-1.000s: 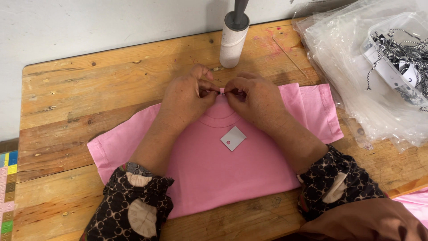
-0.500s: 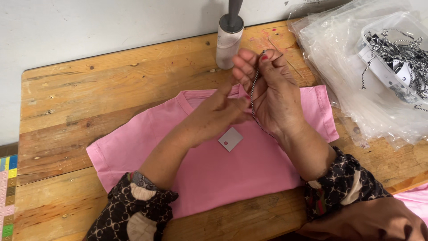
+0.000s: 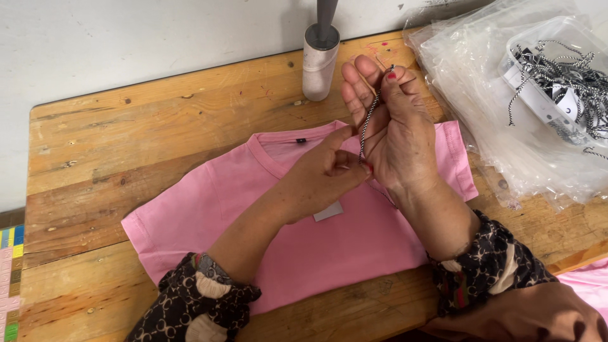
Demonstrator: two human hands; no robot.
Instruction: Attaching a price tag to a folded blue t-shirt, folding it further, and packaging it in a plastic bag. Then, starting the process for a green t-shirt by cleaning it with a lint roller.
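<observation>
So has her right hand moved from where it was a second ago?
Yes. The right hand has lifted from the pink shirt collar toward the white spool.

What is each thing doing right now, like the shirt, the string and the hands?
Pink T-shirt: flat, front up, on wooden table.
Black-and-white cord: pulled taut between both hands.
Right hand: raised, pinching cord's top.
Left hand: pinching cord's bottom.
Plastic bags: stacked.

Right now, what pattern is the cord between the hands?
Black-and-white twisted stripes on the cord, clearest in the head view.
</observation>
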